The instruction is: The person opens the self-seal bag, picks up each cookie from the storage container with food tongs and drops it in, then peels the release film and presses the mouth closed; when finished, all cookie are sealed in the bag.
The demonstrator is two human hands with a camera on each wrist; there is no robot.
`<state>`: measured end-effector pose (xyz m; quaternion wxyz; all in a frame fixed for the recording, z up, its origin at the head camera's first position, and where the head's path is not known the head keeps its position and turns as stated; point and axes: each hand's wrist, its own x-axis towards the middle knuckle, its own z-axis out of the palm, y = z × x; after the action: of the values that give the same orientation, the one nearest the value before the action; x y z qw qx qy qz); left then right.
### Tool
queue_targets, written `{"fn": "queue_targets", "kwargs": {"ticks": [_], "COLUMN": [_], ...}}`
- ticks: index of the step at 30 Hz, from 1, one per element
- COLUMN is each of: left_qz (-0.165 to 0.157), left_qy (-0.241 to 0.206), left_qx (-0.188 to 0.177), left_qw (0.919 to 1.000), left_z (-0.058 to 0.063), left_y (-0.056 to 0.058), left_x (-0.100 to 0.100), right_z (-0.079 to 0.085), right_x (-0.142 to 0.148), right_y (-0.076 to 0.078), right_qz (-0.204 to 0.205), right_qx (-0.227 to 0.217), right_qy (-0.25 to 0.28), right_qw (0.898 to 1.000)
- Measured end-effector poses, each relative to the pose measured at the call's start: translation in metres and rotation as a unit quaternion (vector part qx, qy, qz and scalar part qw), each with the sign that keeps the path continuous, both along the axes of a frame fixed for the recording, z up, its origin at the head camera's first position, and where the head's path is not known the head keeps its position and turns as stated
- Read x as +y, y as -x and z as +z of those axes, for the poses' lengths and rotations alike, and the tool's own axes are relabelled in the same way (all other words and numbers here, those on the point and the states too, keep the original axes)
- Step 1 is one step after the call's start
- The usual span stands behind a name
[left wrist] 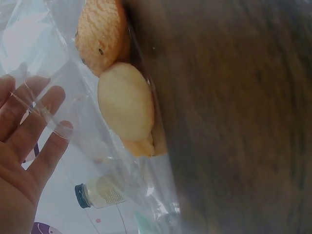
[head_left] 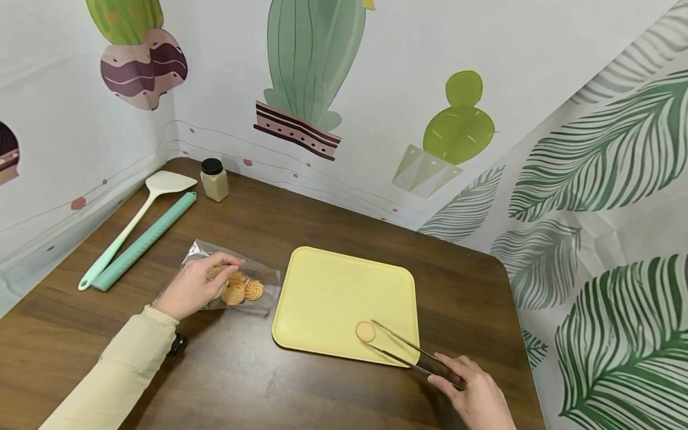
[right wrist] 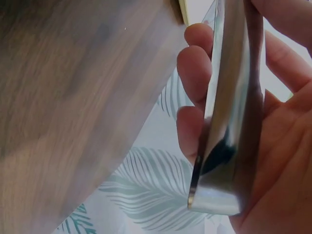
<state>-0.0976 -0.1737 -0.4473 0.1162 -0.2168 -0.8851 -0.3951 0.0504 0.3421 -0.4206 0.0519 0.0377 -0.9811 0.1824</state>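
My left hand (head_left: 201, 283) pinches the upper side of a clear plastic bag (head_left: 269, 306), thumb and forefinger close together. Several golden cookies (head_left: 234, 291) lie inside the bag, some swirled; the left wrist view shows a smooth oval cookie (left wrist: 126, 101) among them. With my right hand (head_left: 473, 388) I grip metal tongs (right wrist: 229, 122), whose arms reach over the near right corner of a yellow tray (head_left: 333, 286). At the tongs' tips is one round pale cookie (head_left: 365, 331), a tip on either side; whether it is squeezed I cannot tell.
At the table's far left lie a pale green spatula (head_left: 131, 227) and a teal patterned rod (head_left: 145, 242). A black-lidded jar (head_left: 215, 180) stands at the back near the wall. The wooden tabletop (head_left: 236, 370) ends at a rounded right corner.
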Motion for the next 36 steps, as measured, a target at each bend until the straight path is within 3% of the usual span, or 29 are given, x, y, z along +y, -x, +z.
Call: {"fn": "queue_targets", "kwargs": {"ticks": [12,25,36], "left_qz": [-0.001,0.002,0.011], "left_qy": [0.002,0.0,0.001], "left_qx": [0.008,0.004,0.0], "left_qw": [1.0,1.0,0.9999], "left_z": [0.0,0.0,0.0], "left_y": [0.001,0.0,0.0], "left_x": [0.001,0.0,0.0], "right_z": [-0.006,-0.002,-0.005], "right_x": [0.0,-0.003,-0.004], "right_y": [-0.002,0.0,0.01], "right_qz": [0.014,0.0,0.002], "right_qx": [0.005,0.002,0.061], "right_qy": [0.023,0.002,-0.036], "right_qw": [1.0,1.0,0.997]}}
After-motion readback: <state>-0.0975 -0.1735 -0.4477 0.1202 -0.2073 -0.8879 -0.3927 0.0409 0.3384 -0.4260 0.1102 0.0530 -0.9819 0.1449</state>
